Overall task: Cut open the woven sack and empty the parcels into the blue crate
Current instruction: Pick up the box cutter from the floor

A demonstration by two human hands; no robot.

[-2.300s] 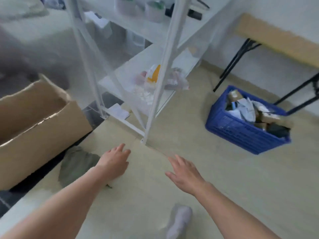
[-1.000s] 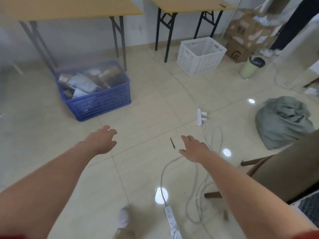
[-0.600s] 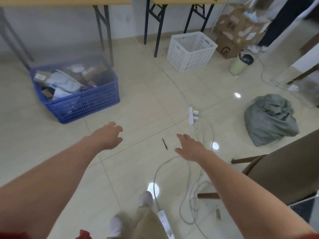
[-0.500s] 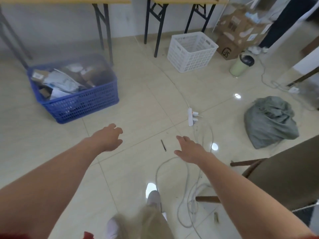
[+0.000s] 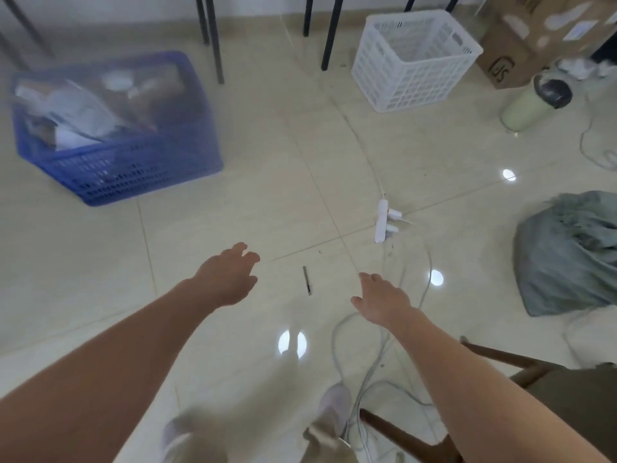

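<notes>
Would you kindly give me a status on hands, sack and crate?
Open, empty: left hand, right hand. On floor at right, grey-green sack, untouched; blue crate at left, parcels inside. Toward sack: power strip, cables.

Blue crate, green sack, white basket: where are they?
blue crate (image 5: 133,172): head view, on its front wall.
green sack (image 5: 567,262): head view, on its crumpled side.
white basket (image 5: 417,81): head view, on its front wall.
</notes>
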